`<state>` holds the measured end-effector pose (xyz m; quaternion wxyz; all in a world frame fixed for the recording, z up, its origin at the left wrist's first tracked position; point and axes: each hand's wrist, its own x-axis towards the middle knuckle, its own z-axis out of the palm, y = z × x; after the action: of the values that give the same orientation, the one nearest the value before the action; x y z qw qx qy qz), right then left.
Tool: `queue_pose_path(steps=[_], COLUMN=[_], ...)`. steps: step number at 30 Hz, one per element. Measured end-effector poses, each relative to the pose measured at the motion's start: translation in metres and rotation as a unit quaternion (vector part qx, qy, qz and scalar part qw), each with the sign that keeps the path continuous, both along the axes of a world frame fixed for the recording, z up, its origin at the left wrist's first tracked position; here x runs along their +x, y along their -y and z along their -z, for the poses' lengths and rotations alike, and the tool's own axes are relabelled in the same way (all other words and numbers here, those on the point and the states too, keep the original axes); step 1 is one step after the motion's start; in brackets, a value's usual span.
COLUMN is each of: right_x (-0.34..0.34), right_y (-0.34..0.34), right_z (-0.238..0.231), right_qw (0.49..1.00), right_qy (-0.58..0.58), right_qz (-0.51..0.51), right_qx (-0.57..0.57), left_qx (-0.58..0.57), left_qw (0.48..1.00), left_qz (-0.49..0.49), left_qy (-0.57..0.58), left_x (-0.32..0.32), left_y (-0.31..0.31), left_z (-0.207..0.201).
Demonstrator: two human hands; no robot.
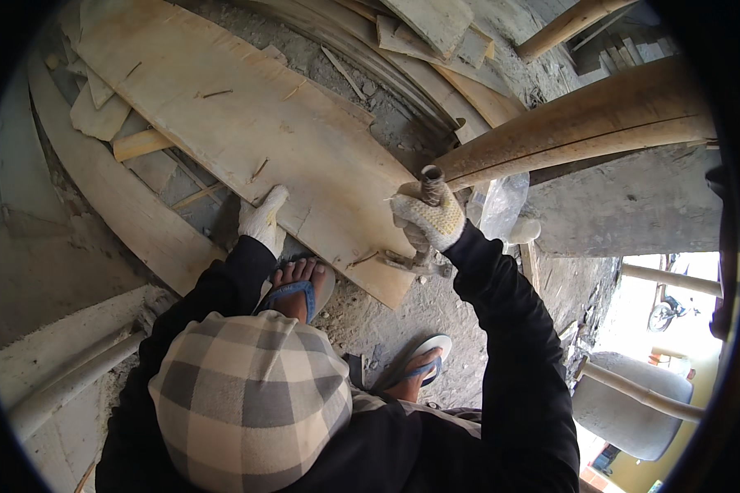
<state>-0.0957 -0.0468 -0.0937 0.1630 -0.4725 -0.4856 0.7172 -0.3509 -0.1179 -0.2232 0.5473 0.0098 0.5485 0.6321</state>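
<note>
A long, pale wooden board (222,123) lies slantwise in front of me, with several bent nails (259,170) sticking out of its face. My left hand (263,220), in a knitted glove, is closed on the board's near edge. A claw hammer (423,263) is in my gloved right hand (436,215), gripped around its handle, whose hollow tube-like end points up. The hammer's head is below the hand, over the board's right end, with its claw side close to a bent nail (362,260) there. Part of the handle is hidden by my fingers.
A thick round wooden pole (584,123) slants in from the upper right, close to my right hand. Scrap boards and planks (436,33) lie beyond the board and to the left. My sandalled feet (300,287) stand beside its near edge. A concrete slab (625,205) is at right.
</note>
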Motion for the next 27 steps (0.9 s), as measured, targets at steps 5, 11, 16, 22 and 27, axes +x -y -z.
queue_pose_path(steps=[5, 11, 16, 22, 27], right_x=[-0.013, -0.021, -0.038, -0.04, -0.038], right_y=[-0.005, -0.004, 0.033, 0.106, 0.116], right_z=[0.018, 0.019, 0.013, 0.01, 0.001], right_qw=[0.985, 0.969, 0.881, 0.767, 0.762], right_qy=[0.0, -0.06, -0.031, -0.019, -0.069], right_qz=[-0.093, -0.125, -0.261, -0.33, -0.389], right_qx=[0.148, 0.206, 0.394, 0.55, 0.514], left_qx=[0.007, 0.031, -0.004, -0.028, -0.012], left_qw=[0.999, 0.981, 0.965, 0.94, 0.946], left_qz=[0.04, 0.134, 0.212, 0.223, 0.197], left_qy=[-0.035, -0.14, -0.156, -0.256, -0.257], left_x=[-0.006, -0.019, -0.033, -0.033, -0.036], left_y=[-0.001, -0.002, -0.002, -0.003, 0.004], left_z=[0.013, 0.019, 0.025, 0.027, 0.024])
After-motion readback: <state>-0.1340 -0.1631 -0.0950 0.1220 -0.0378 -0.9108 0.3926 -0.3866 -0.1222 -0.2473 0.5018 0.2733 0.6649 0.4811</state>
